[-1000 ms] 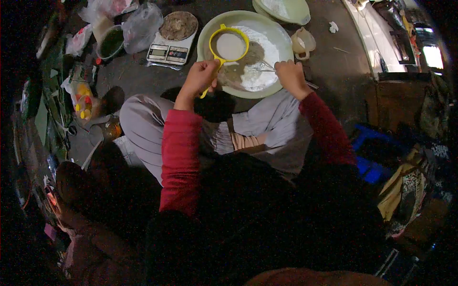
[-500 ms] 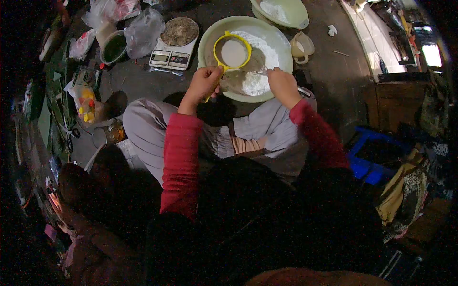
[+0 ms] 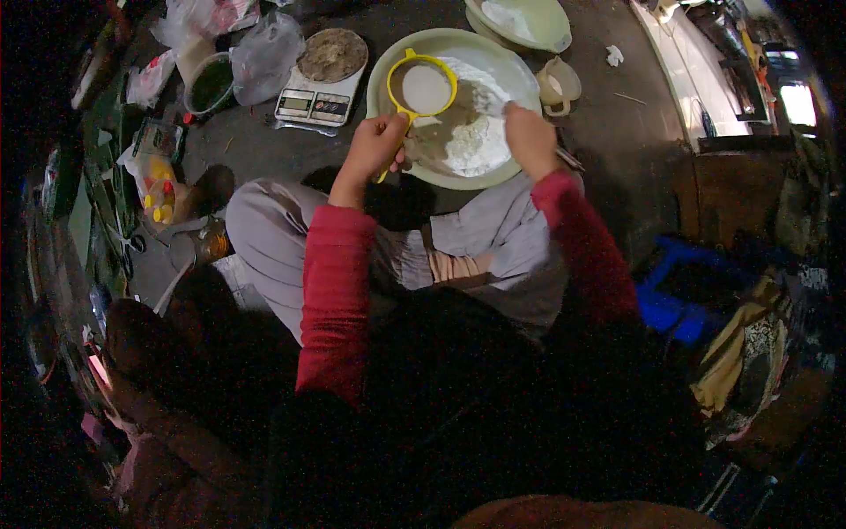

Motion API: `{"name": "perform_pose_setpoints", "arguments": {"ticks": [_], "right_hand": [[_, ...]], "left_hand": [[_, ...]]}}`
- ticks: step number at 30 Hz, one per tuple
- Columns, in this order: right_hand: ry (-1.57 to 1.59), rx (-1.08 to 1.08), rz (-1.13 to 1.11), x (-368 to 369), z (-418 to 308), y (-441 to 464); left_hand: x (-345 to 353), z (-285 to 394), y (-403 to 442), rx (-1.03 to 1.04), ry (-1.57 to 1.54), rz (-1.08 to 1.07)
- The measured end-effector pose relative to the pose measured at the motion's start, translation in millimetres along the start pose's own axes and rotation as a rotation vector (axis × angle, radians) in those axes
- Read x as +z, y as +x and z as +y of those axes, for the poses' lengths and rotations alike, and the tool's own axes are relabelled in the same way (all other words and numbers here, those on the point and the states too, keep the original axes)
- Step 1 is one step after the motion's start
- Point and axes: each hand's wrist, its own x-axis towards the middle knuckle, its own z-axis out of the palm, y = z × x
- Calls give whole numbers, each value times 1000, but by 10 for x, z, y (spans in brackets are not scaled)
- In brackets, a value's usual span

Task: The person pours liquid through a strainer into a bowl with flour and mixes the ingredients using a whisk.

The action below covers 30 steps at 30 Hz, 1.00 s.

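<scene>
My left hand [image 3: 374, 148] is closed around the handle of a yellow sieve [image 3: 456, 88]. White powder lies in its mesh, and it is held over the left part of a large pale green bowl [image 3: 375, 84]. More white powder [image 3: 476, 145] covers much of the bowl's floor. Over the bowl's right side is my right hand [image 3: 530, 139], closed and smeared by motion. The thin metal utensil it held a moment ago, probably a spoon, is hard to make out now.
A kitchen scale [image 3: 317, 104] with a round, dirty platter stands left of the bowl. Plastic bags [image 3: 267, 51] and a tub [image 3: 210, 86] are further left. A second green bowl [image 3: 553, 26] and a small jug [image 3: 564, 84] sit at the right; a blue stool [image 3: 674, 291] is lower right.
My left hand and the sieve have shifted slightly left. My right hand has moved up a little and to the right, and the metal utensil no longer shows clearly.
</scene>
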Motion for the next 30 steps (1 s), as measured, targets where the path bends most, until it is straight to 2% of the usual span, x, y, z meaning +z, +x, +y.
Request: {"name": "perform_pose_setpoints", "arguments": {"ticks": [2,4,5,10,15,17,20,25,28,30], "right_hand": [[-32,-1,-74,75,-200,20],[41,-141,-117,12,-377,-112],[39,-134,-116,-33,-384,-207],[30,-386,-72,-208,-102,-385],[-25,-221,-102,-228,81,-264],[5,-55,-59,-163,55,-239],[-15,-20,-34,133,-21,-209],[53,-90,-108,183,-63,-256],[-6,-207,-133,130,304,-163],[182,-62,14,186,716,40]], "left_hand": [[-1,45,-20,4,-2,-2],[22,145,-98,-21,-12,13],[22,135,-89,-20,-11,6],[9,82,-62,6,-12,41],[-30,16,-7,-25,16,-25],[-18,24,-9,-32,19,-40],[18,16,6,-10,2,-24],[51,105,-44,-43,-10,9],[38,79,-33,-21,-1,-42],[46,87,-26,-28,23,-33]]}}
